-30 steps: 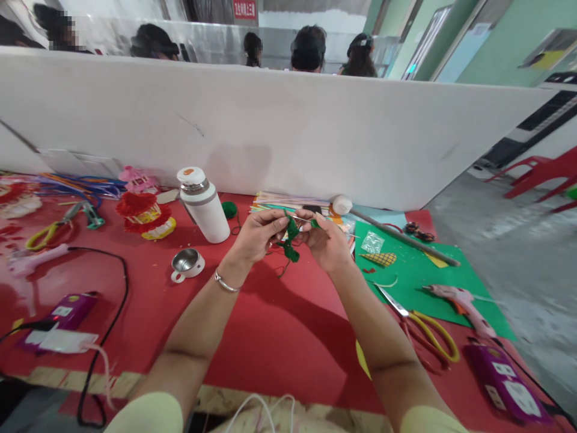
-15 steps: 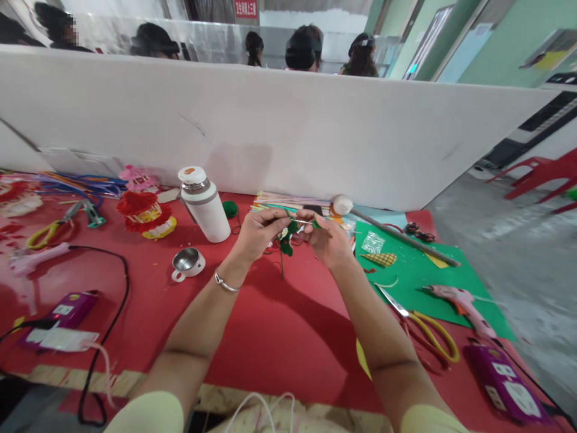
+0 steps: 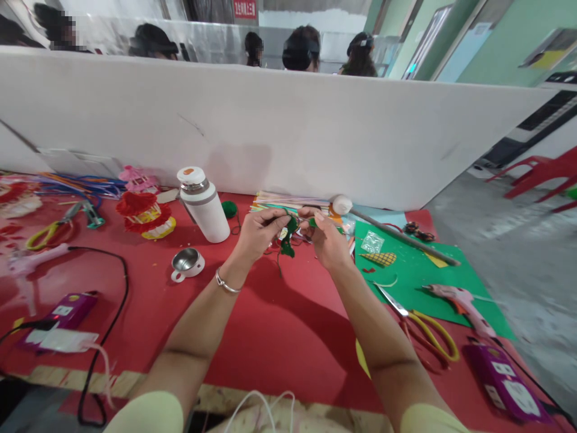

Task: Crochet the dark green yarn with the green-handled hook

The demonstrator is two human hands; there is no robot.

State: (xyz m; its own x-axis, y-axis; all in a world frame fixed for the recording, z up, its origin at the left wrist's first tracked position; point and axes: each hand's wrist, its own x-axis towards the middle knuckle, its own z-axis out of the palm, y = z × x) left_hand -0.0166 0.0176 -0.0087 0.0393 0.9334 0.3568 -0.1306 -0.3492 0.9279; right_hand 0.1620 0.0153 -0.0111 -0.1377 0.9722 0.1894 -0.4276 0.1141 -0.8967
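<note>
Over the broad, flat red tabletop point(image 3: 288, 337), the left hand point(image 3: 258, 233) has its thumb and forefinger pinched together on a small dark-green yarn piece point(image 3: 287, 247), which hangs just below those fingertips, between both hands. The right hand point(image 3: 329, 238), fingers curled nearly closed, grips a slim green-handled tool point(image 3: 312, 222) just beside the piece.
</note>
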